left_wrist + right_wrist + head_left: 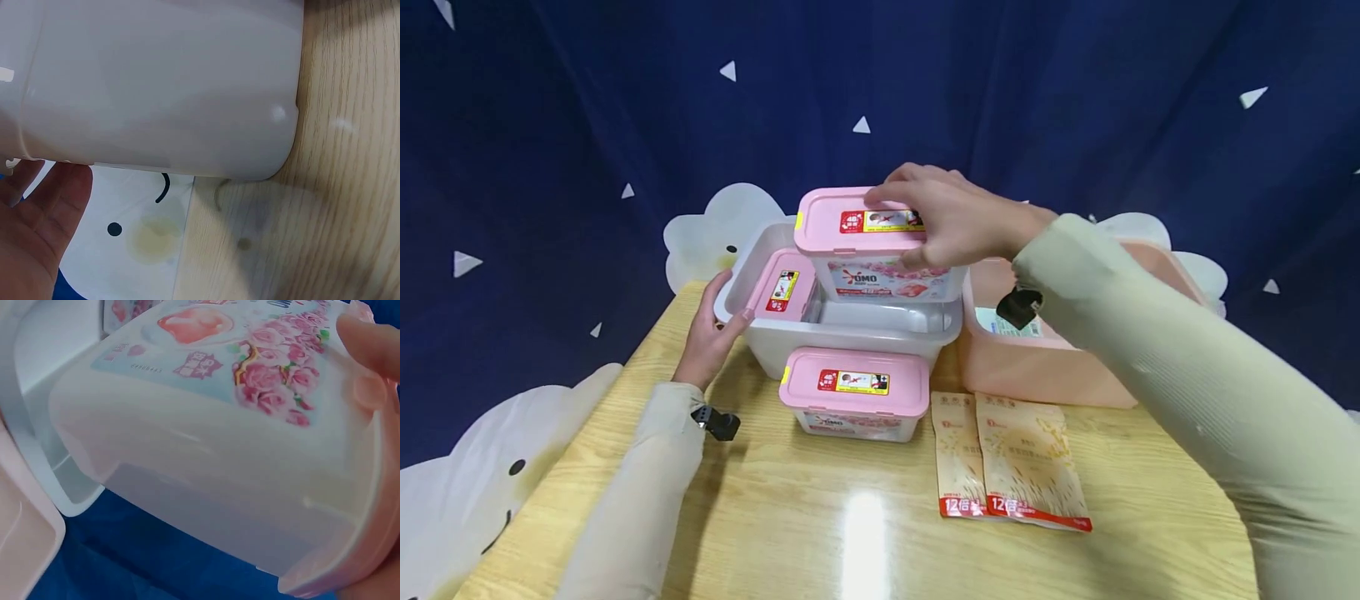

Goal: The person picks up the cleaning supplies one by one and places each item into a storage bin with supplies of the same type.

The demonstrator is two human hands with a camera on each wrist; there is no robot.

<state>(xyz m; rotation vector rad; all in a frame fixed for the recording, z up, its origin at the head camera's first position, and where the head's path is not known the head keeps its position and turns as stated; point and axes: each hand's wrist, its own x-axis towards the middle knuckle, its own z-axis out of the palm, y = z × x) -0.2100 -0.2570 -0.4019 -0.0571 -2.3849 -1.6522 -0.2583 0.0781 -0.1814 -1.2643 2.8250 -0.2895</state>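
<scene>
My right hand [958, 217] grips the right end of a pink-lidded OMO tub [891, 279], its thumb on the near side, holding it over the grey-white bin [842, 337]. In the right wrist view, the tub's pale end [206, 456] fills the middle. A second pink-lidded tub [767, 287] lies inside the bin at the left. My left hand [706, 342] touches the bin's left end, fingers on the outside near the rim; the left wrist view shows fingertips against the bin wall [162, 81]. A third tub [856, 379] stands on the table before the bin.
A light pink bin [1045, 371] with a pale blue labelled item [1007, 322] inside stands to the right. Two beige packets [1033, 462] lie overlapping on the wooden table [775, 517] in front of it. A dark blue curtain [925, 83] hangs behind.
</scene>
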